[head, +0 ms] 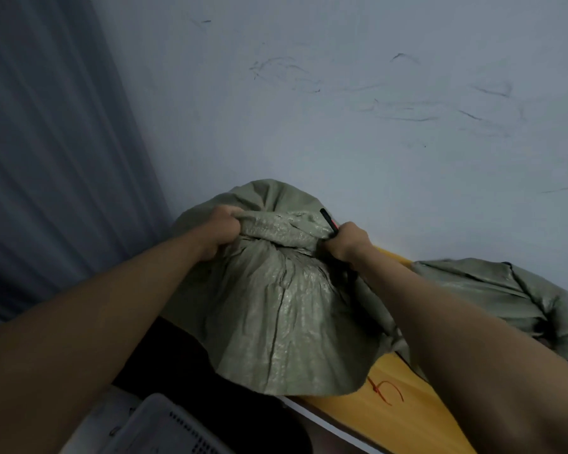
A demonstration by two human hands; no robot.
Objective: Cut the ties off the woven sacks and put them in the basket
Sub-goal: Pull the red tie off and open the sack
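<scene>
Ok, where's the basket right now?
In the head view, the white basket sits at the bottom left, under the left forearm, below the green sack and beside the yellow table.

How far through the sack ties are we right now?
Done: cannot tell; the white slotted plastic basket shows no ties. In hand: left hand grips the gathered neck of the green woven sack; right hand holds a black tool there. Left: a second green woven sack beside it.

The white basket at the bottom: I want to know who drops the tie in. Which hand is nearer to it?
Left. The left hand grips the sack's bunched neck, on the basket's side. The right hand, holding a black tool, is further over.
</scene>
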